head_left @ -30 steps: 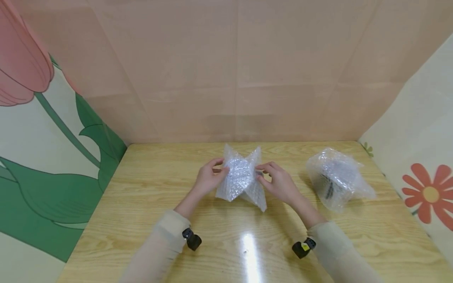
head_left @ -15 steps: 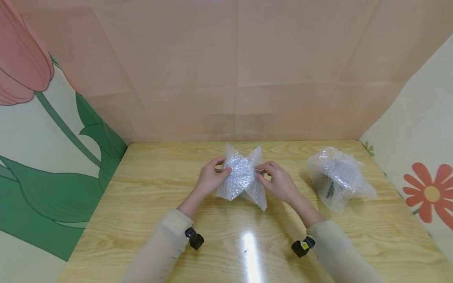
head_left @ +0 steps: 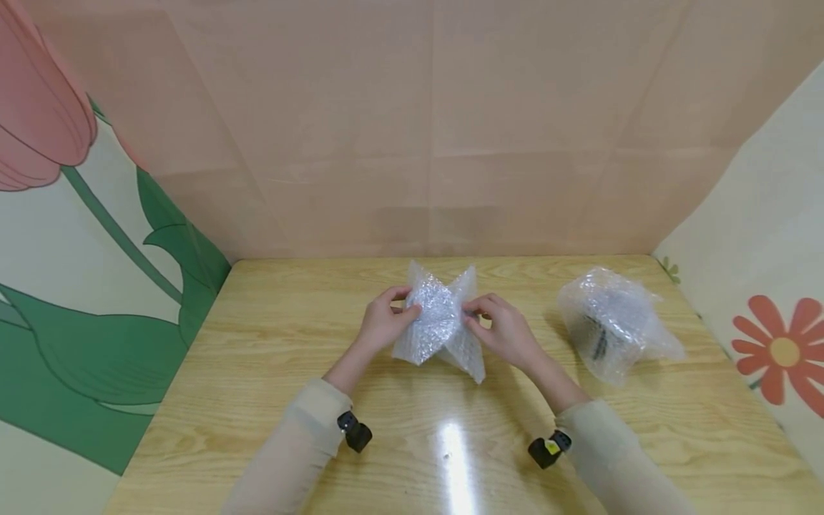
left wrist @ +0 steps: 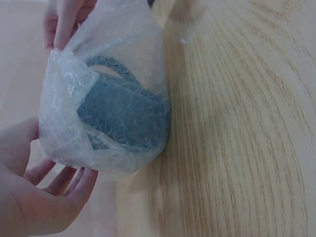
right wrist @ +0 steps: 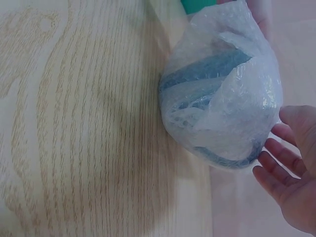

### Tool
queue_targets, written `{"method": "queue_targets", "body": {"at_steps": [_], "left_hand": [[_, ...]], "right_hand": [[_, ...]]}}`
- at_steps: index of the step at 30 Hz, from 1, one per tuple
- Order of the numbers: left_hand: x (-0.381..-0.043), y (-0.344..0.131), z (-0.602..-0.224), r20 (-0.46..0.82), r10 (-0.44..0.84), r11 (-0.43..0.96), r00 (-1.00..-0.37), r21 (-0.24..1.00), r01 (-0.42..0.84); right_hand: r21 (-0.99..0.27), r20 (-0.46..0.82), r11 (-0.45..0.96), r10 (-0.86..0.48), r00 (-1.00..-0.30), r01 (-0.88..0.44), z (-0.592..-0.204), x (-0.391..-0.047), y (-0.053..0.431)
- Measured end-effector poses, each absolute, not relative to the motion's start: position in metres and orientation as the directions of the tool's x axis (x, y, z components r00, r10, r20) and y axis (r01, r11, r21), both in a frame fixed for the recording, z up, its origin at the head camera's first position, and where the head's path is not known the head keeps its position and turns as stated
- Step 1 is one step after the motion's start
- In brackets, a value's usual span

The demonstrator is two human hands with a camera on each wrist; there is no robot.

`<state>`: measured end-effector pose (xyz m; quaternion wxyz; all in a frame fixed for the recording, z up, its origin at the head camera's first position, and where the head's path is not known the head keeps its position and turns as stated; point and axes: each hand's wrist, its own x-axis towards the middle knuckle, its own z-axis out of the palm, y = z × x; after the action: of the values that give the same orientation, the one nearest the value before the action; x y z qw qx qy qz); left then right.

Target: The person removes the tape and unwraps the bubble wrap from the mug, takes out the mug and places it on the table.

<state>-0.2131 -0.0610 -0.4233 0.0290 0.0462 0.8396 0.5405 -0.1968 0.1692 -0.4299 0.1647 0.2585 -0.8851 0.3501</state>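
Note:
A bubble-wrapped mug [head_left: 433, 325] stands at the table's middle, with pointed corners of wrap sticking out above and below. Through the film, the left wrist view shows a dark blue-grey mug body [left wrist: 123, 111] and a curved handle. My left hand [head_left: 384, 320] holds the bundle's left side, thumb on the wrap's upper face and fingers at its side. From the right, my right hand [head_left: 505, 330] pinches the bundle's edge between thumb and forefinger. In the right wrist view, its fingers [right wrist: 284, 160] lie beside a dark curved band under the wrap.
Another bubble-wrapped bundle [head_left: 618, 322], with dark marks showing through, lies on the right of the wooden table [head_left: 277, 343]. A pinkish cloth backdrop [head_left: 335, 143] rises behind the table's far edge. Flower-patterned panels [head_left: 788, 236] flank both sides.
My left hand has shifted slightly right, its thumb further over the wrap. My right fingertips have drawn a little closer on the edge. The bundle has barely moved.

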Motion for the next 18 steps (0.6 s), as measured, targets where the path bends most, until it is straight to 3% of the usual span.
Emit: {"method": "queue_targets", "body": {"at_steps": [18], "left_hand": [[-0.2140, -0.0614, -0.4213, -0.018, 0.131, 0.422, -0.991, 0.906, 0.039]], "right_hand": [[-0.645, 0.280, 0.636, -0.319, -0.905, -0.424, -0.4243, -0.2012, 0.1696]]}}
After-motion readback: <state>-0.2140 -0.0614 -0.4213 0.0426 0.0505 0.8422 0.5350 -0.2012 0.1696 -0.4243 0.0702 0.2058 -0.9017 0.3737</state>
